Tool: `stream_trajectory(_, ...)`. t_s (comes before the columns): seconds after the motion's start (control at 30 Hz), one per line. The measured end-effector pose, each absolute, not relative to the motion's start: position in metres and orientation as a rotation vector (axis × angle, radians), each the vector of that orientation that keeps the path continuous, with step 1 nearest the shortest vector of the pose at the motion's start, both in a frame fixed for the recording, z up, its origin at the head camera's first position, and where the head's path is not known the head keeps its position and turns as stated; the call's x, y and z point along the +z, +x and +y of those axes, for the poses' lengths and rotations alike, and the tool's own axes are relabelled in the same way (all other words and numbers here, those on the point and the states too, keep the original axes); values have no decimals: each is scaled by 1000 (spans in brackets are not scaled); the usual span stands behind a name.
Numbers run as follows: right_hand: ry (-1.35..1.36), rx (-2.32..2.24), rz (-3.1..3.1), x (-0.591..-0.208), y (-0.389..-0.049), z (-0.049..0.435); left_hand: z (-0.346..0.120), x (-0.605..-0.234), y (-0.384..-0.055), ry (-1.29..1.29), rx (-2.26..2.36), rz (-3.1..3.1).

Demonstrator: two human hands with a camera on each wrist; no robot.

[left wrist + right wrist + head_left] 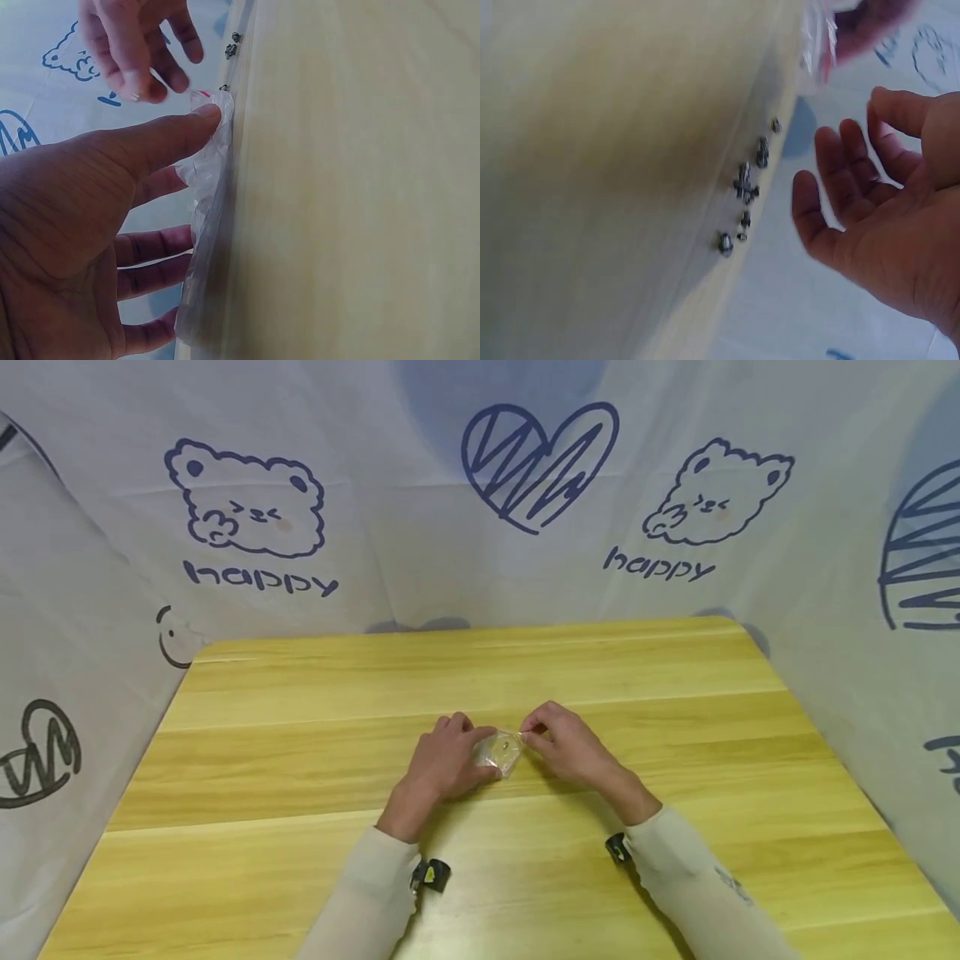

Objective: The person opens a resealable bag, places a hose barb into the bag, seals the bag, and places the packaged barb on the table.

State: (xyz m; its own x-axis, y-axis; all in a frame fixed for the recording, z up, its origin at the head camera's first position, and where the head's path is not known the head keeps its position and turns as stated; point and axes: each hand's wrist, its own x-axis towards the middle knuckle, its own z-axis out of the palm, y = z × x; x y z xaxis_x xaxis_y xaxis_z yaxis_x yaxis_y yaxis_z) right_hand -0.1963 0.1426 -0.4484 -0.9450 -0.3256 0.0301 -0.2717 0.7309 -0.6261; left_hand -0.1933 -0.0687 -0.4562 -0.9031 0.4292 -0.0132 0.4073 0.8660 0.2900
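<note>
A small clear plastic bag (504,750) is held low at the middle of the wooden table. My left hand (447,758) grips its left side between thumb and fingers; a red strip marks the bag's end in the left wrist view. At the bag's right corner, the right hand's (570,745) thumb and forefinger come together in the head view. Both wrist views instead show the right hand (892,202) apart from the bag, fingers loosely bent, with nothing seen in them. Several small dark metal pieces, seemingly screws (744,184), lie on the table beside it.
The wooden table (300,877) has a pale cloth (390,527) with blue drawings hanging behind it and at both sides. A black camera mount sits at each wrist, the left one (433,874) just above the tabletop.
</note>
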Motion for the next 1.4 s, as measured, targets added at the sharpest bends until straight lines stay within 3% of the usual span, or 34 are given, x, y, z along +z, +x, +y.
stream_trajectory(0.6, -566, -692, 2846, -451, -197, 122, -68, -460, -192, 669, 425, 2962)
stream_trajectory(1.4, -481, -884, 2721, -448, -193, 210, -69, -458, -193, 647, 471, 2959)
